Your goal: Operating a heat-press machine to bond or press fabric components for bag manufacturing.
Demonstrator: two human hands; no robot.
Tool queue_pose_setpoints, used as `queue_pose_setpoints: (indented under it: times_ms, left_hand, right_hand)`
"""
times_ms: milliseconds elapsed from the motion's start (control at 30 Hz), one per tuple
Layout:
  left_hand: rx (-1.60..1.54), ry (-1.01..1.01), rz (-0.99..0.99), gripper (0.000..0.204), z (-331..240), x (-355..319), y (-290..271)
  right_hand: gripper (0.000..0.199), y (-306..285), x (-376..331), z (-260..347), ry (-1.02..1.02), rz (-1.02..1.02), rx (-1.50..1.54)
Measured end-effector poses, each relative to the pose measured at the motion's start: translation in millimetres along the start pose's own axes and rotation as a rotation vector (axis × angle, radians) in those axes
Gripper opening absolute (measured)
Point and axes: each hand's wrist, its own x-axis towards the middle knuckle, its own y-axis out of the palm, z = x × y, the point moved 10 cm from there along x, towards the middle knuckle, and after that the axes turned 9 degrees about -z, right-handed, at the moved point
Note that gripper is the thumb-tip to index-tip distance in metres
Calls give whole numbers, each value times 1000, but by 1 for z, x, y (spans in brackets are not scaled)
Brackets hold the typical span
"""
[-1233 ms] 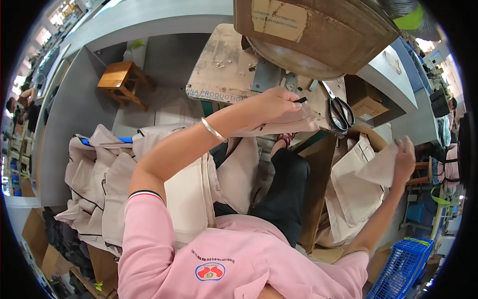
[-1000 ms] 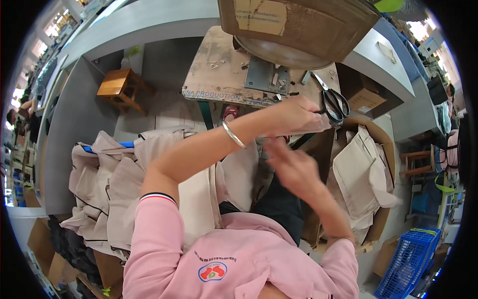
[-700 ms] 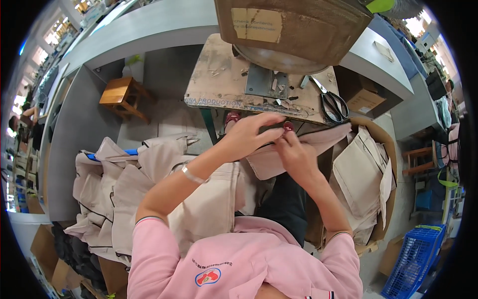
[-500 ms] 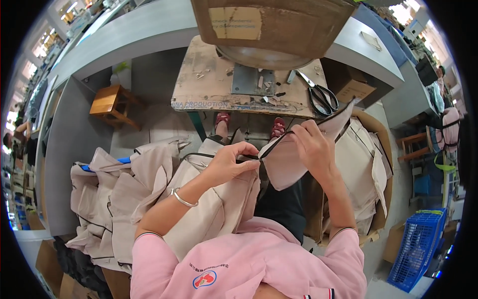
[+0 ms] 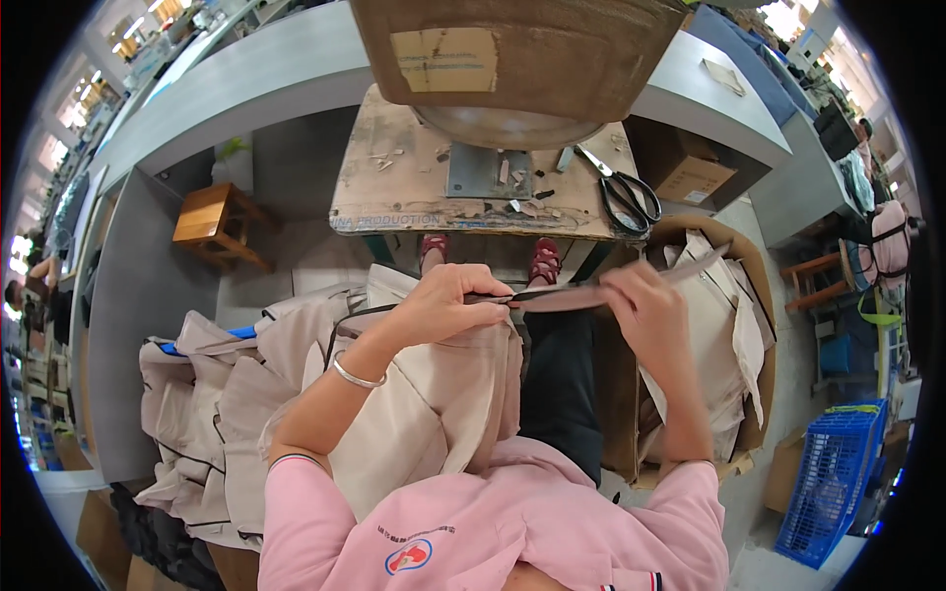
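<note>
Over my lap lies beige fabric (image 5: 399, 419) with thin black edging. My left hand (image 5: 443, 303) pinches its dark-trimmed edge between thumb and fingers. From that point a beige fabric flap (image 5: 570, 298) stretches to the right, seen nearly edge-on. My right hand (image 5: 645, 310), a little blurred, has its fingers closed on this flap, whose tip sticks out past them. Left of my lap spreads a heap of similar beige pieces (image 5: 246, 394). At my right stands an open cardboard box (image 5: 769, 345) with more beige pieces inside.
Ahead is a worn wooden worktop (image 5: 384, 187) with black-handled scissors (image 5: 628, 202), a metal plate (image 5: 468, 175) and scraps. A brown box-shaped body (image 5: 552, 59) overhangs it. A wooden stool (image 5: 209, 222) stands left, a blue plastic basket (image 5: 830, 488) at far right.
My right hand has come down slightly and turned the flap from a broad, hanging face to nearly edge-on. My left hand keeps its pinch. The view has shifted a little.
</note>
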Motion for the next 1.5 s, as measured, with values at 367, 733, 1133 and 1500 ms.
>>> queue_pose_setpoints:
  times_ms: [367, 733, 1133, 1500]
  left_hand:
    - [31, 428, -61, 14, -80, -57, 81]
    - [144, 591, -637, 41, -49, -145, 37]
    - [502, 255, -153, 35, -9, -228, 7]
    - [1037, -382, -676, 27, -60, -450, -264]
  right_hand:
    - [101, 39, -56, 22, 34, 695, 677]
    - [34, 61, -110, 72, -113, 896, 599]
    - [14, 6, -103, 31, 193, 680, 204]
    - [19, 14, -105, 1, 290, 711, 276]
